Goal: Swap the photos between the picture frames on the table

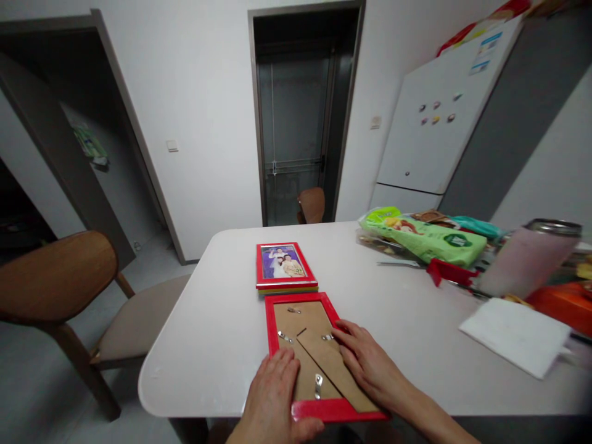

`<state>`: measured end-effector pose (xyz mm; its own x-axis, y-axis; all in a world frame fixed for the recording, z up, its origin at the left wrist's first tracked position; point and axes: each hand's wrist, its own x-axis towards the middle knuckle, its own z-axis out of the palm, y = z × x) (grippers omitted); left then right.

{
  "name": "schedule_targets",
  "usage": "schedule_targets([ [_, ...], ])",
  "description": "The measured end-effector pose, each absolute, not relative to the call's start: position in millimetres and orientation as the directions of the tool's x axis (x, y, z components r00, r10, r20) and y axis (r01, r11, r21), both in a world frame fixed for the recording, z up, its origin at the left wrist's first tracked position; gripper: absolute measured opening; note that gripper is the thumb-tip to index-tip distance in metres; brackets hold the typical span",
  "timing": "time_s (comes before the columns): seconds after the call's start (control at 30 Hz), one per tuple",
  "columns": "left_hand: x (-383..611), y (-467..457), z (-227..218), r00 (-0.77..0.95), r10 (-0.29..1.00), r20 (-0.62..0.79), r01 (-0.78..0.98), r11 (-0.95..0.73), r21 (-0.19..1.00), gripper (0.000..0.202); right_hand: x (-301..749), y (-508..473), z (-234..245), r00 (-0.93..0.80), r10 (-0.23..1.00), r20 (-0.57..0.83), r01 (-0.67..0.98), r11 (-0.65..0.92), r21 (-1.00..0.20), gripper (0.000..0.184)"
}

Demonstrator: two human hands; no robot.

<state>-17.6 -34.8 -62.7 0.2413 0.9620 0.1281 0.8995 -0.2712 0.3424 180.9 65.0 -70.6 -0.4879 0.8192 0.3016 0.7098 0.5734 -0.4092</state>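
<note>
A red picture frame (341,408) lies face down at the table's near edge, its brown backing board (303,357) showing. Several small metal clips sit around the board, one of them a lower clip (318,386). My left hand (274,394) grips the lower left corner, thumb along the bottom rail and fingers over the left side. On the right side, my right hand (365,361) holds the frame with its fingertips beside the right clip (327,337). Just beyond, a second red frame (309,271) with a photo lies face up on a stack.
The white table (222,345) carries a green packet (435,237), a pink tumbler (531,259), a white pad or cloth (515,336) and a red object (451,272) on the right. A wooden chair (60,277) stands at the left, a fridge (425,142) behind.
</note>
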Motion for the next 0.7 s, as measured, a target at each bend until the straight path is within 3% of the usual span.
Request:
schedule_targets([
  [0.17,-17.2,-35.8,-63.7,0.240,0.960,0.143,0.886,-0.277,0.373,0.076,176.8,39.7,-59.0,-0.556,0.757,0.343,0.652,0.653,-0.385,0.030],
  [0.33,-17.9,-33.7,-60.8,0.217,0.969,0.115,0.893,-0.245,0.378,0.074,166.7,13.3,-39.2,-0.774,0.595,0.216,0.502,0.785,-0.364,0.027],
  [0.7,-24.2,-33.4,-58.0,0.235,0.965,0.114,0.871,-0.261,0.417,0.074,157.5,14.7,-41.3,-0.779,0.607,0.155,0.542,0.777,-0.321,0.027],
])
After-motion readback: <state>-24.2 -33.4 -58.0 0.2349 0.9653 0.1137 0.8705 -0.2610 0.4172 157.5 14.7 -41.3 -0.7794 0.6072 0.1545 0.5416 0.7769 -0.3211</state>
